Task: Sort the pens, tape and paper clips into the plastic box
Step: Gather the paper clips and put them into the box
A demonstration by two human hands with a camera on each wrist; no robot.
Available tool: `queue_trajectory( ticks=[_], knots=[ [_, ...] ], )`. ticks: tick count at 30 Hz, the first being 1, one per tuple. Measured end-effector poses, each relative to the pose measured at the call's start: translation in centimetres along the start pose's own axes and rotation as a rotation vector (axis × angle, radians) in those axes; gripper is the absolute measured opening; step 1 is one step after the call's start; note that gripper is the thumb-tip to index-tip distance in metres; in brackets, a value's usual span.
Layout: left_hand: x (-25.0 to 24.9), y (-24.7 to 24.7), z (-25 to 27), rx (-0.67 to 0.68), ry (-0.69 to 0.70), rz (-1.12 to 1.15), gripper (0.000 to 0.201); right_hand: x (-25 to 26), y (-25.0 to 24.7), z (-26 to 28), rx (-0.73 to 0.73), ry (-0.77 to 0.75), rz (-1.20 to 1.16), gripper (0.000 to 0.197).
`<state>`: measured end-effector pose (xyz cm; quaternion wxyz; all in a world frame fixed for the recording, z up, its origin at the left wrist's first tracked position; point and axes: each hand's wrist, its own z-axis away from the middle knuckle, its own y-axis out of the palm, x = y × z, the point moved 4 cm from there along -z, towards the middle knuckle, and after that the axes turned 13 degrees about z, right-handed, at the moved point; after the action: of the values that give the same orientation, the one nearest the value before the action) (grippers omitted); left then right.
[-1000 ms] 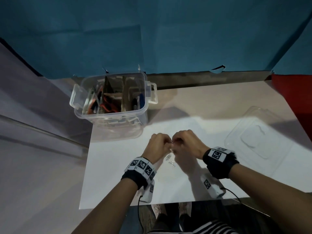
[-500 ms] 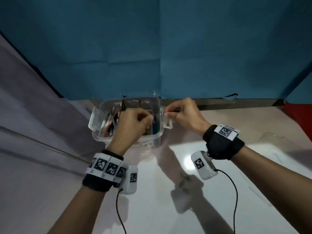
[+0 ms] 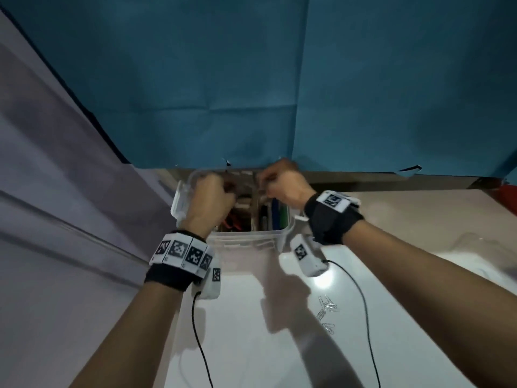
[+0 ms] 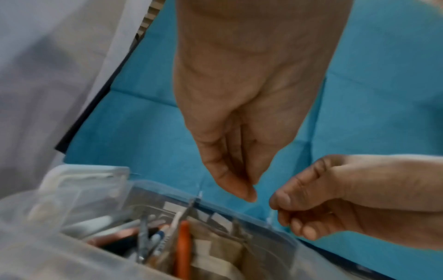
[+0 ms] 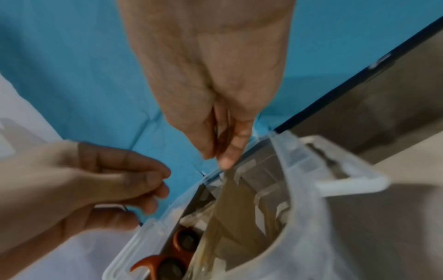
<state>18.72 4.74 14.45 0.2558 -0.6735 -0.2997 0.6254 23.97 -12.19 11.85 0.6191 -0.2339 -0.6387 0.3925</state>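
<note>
Hovering over plastic box (image 3: 251, 242): both hands pinched, contents unclear; clips (image 3: 327, 310) on table.

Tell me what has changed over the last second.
Both hands rose from the white sheet and went forward to the plastic box. The left hand and right hand now sit over its far side, fingertips pinched; whether they carry clips is too blurred to tell. Some paper clips stayed on the sheet; the box stayed put.
</note>
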Motion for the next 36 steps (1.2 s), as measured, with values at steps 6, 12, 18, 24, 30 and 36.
queue_trajectory(
  ticks=[6, 12, 18, 24, 30, 36],
  knots=[
    [-4.0, 6.7, 7.5, 0.434, 0.135, 0.236, 0.013, -4.8, -2.5, 9.3, 0.276, 0.014, -0.147, 0.017],
    [0.6, 17.5, 13.6, 0.694, 0.000, 0.032, 0.026, -15.8, 4.1, 16.6, 0.504, 0.136, 0.349, 0.014],
    [1.9, 22.5, 19.5, 0.607, -0.013, -0.007, 0.041, -16.6, 6.6, 20.8, 0.306, 0.043, 0.351, 0.014],
    [0.2, 24.2, 22.2, 0.416, 0.003, 0.104, 0.022, -17.3, 9.4, 25.5, 0.190, -0.091, 0.283, 0.020],
    [0.7, 24.0, 24.1, 0.372, 0.014, 0.165, 0.010, -19.0, 8.0, 27.9, 0.171, -0.121, 0.225, 0.015],
    [0.5, 23.9, 24.7, 0.385, -0.028, 0.037, 0.037, -20.7, 7.1, 28.9, 0.213, 0.006, 0.197, 0.016]
  ],
)
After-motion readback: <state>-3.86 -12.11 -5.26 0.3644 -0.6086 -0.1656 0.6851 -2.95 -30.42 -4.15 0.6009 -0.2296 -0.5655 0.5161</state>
